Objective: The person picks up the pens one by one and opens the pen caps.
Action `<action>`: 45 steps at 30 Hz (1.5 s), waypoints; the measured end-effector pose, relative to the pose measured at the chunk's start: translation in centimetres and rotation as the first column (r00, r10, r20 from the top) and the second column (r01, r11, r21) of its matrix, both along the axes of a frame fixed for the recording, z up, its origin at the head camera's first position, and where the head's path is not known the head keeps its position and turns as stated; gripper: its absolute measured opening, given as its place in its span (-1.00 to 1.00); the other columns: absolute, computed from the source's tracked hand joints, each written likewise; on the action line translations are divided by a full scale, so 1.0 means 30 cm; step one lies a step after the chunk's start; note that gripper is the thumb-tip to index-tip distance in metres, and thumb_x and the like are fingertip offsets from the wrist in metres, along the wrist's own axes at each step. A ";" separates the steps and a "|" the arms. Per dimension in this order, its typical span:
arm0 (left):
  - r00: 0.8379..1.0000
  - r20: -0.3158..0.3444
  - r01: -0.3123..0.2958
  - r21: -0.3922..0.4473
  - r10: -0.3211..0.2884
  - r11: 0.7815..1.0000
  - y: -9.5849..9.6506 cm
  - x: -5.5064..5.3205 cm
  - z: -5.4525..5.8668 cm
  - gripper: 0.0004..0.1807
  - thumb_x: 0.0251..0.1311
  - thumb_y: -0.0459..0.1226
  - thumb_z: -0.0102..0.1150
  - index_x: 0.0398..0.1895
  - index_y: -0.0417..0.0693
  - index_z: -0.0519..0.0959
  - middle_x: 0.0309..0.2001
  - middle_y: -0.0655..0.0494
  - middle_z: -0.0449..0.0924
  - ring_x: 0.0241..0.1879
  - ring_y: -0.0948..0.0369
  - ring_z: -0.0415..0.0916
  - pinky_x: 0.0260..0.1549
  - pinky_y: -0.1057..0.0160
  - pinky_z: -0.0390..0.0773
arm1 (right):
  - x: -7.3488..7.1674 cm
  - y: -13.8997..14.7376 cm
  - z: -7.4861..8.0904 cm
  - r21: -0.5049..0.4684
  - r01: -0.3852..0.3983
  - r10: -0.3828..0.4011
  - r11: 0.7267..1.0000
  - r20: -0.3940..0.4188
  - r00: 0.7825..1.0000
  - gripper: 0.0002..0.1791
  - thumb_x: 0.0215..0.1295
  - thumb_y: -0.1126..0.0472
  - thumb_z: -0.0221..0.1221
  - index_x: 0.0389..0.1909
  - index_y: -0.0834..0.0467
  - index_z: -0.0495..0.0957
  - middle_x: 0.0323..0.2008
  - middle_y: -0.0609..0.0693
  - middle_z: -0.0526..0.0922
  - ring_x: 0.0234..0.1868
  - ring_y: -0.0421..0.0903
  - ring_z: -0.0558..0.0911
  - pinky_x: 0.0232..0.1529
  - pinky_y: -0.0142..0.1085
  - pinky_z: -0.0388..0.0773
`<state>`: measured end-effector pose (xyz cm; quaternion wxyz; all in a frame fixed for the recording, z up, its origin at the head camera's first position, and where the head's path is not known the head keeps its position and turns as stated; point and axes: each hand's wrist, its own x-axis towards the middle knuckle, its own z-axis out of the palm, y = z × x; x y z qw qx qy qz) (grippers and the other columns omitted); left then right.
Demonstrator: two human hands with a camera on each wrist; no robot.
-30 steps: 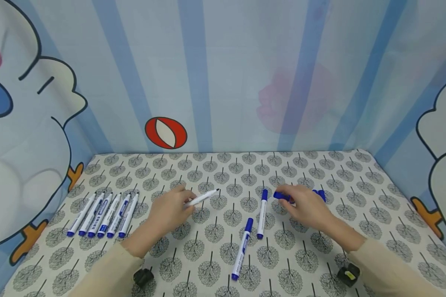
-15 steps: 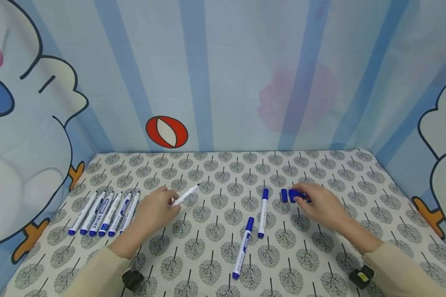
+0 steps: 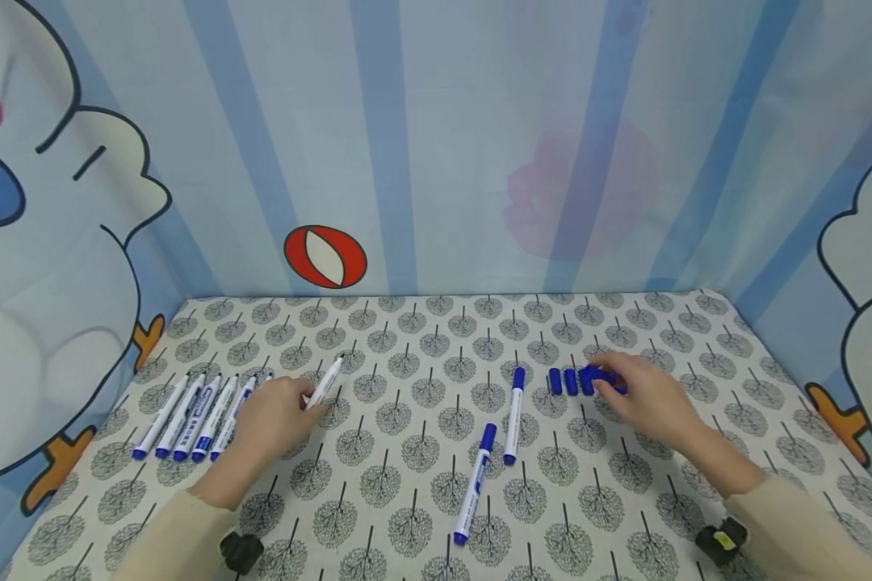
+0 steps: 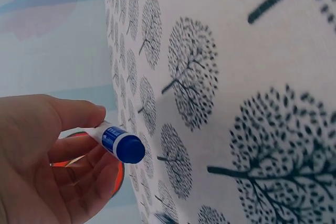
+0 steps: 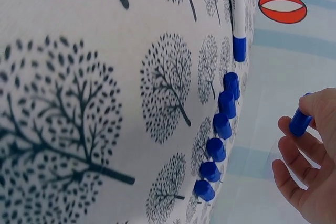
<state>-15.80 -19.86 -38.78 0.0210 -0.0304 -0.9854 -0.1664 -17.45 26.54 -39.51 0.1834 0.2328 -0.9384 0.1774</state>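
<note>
My left hand (image 3: 272,415) pinches an uncapped white marker (image 3: 325,382) between thumb and fingers, its dark tip pointing up and away. The marker's blue end (image 4: 130,149) faces the camera in the left wrist view. Left of that hand, several uncapped markers (image 3: 199,415) lie side by side, the rightmost mostly hidden behind the hand. With thumb and forefinger, my right hand (image 3: 647,399) pinches a blue marker cap (image 5: 300,123) above the cloth. Beside it runs a row of several blue caps (image 5: 222,126), partly covered by the fingers in the head view.
Two capped markers lie mid-table: one marker (image 3: 514,415) close to the caps, the other marker (image 3: 475,488) nearer the front. A tree-patterned cloth (image 3: 407,557) covers the table. Behind it hangs a striped blue curtain (image 3: 450,145) with cartoon prints.
My left hand has carried the uncapped marker leftward to the row of markers and turned it more upright. My right hand has moved right along the caps, uncovering more of their row.
</note>
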 end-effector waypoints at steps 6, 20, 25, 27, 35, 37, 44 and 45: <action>0.999 0.026 -0.044 0.009 0.043 0.999 -0.033 0.006 -0.005 -0.72 0.04 -0.20 0.23 -0.22 -0.19 0.61 -0.58 0.12 0.54 -0.74 0.24 0.33 -0.82 0.31 0.32 | 0.004 0.026 0.006 0.002 0.030 -0.030 1.000 -0.006 1.000 -0.67 0.09 0.27 0.23 -0.08 0.20 0.52 -0.32 0.06 0.62 -0.42 -0.11 0.54 -0.51 -0.35 0.43; 0.991 0.058 -0.118 -0.012 0.118 0.993 -0.091 0.009 -0.029 -0.60 0.03 -0.22 0.23 -0.11 -0.32 0.50 -0.65 0.08 0.46 -0.75 0.21 0.34 -0.81 0.29 0.32 | 0.004 0.072 0.037 -0.012 0.056 -0.056 0.998 0.009 0.998 -0.67 0.07 0.32 0.24 -0.11 0.27 0.51 -0.36 0.07 0.60 -0.40 -0.04 0.55 -0.50 -0.31 0.46; 0.990 0.076 -0.121 -0.024 0.122 0.992 -0.095 0.013 -0.030 -0.64 0.02 -0.25 0.22 -0.15 -0.31 0.51 -0.63 0.06 0.47 -0.73 0.20 0.36 -0.81 0.29 0.35 | -0.002 0.093 0.030 0.001 0.079 -0.079 0.997 -0.026 0.997 -0.67 0.05 0.31 0.26 -0.12 0.24 0.52 -0.38 0.04 0.56 -0.41 -0.05 0.52 -0.51 -0.35 0.41; 0.989 0.086 -0.122 -0.033 0.124 0.992 -0.094 0.012 -0.030 -0.67 0.03 -0.26 0.22 -0.17 -0.31 0.51 -0.63 0.06 0.47 -0.73 0.20 0.36 -0.81 0.30 0.35 | -0.005 0.100 0.025 0.004 0.086 -0.085 0.996 -0.038 0.996 -0.67 0.04 0.30 0.26 -0.12 0.23 0.52 -0.38 0.04 0.56 -0.41 -0.06 0.52 -0.51 -0.36 0.41; 0.980 0.118 -0.152 -0.074 0.160 0.986 -0.095 0.003 -0.032 -0.86 0.01 -0.29 0.20 -0.51 -0.18 0.47 -0.65 0.05 0.42 -0.69 0.17 0.34 -0.78 0.28 0.33 | -0.005 0.113 0.027 0.004 0.097 -0.097 0.995 -0.028 0.995 -0.66 0.06 0.30 0.25 -0.09 0.24 0.52 -0.38 0.04 0.57 -0.42 -0.07 0.51 -0.52 -0.35 0.39; 0.978 0.126 -0.157 -0.080 0.166 0.984 -0.098 0.001 -0.033 -0.86 0.01 -0.29 0.19 -0.51 -0.18 0.46 -0.63 0.04 0.43 -0.68 0.16 0.35 -0.78 0.27 0.33 | -0.005 0.118 0.030 0.003 0.107 -0.107 0.994 -0.017 0.994 -0.67 0.07 0.30 0.24 -0.09 0.24 0.52 -0.34 0.06 0.58 -0.41 -0.07 0.51 -0.52 -0.35 0.39; 0.972 0.146 -0.171 -0.090 0.182 0.981 -0.106 0.005 -0.031 -0.91 0.00 -0.34 0.14 -0.45 -0.17 0.46 -0.57 0.01 0.45 -0.64 0.13 0.36 -0.77 0.25 0.33 | -0.014 0.149 0.026 0.004 0.137 -0.137 0.991 0.024 0.990 -0.69 0.11 0.30 0.21 -0.08 0.22 0.51 -0.28 0.10 0.59 -0.37 -0.05 0.52 -0.49 -0.30 0.42; 0.973 0.145 -0.170 -0.089 0.182 0.981 -0.107 0.005 -0.031 -0.92 -0.01 -0.34 0.13 -0.47 -0.16 0.44 -0.58 0.01 0.44 -0.64 0.12 0.35 -0.77 0.25 0.33 | -0.015 0.154 0.023 0.004 0.139 -0.139 0.990 0.023 0.990 -0.69 0.11 0.30 0.21 -0.09 0.22 0.51 -0.29 0.09 0.59 -0.38 -0.05 0.52 -0.50 -0.31 0.41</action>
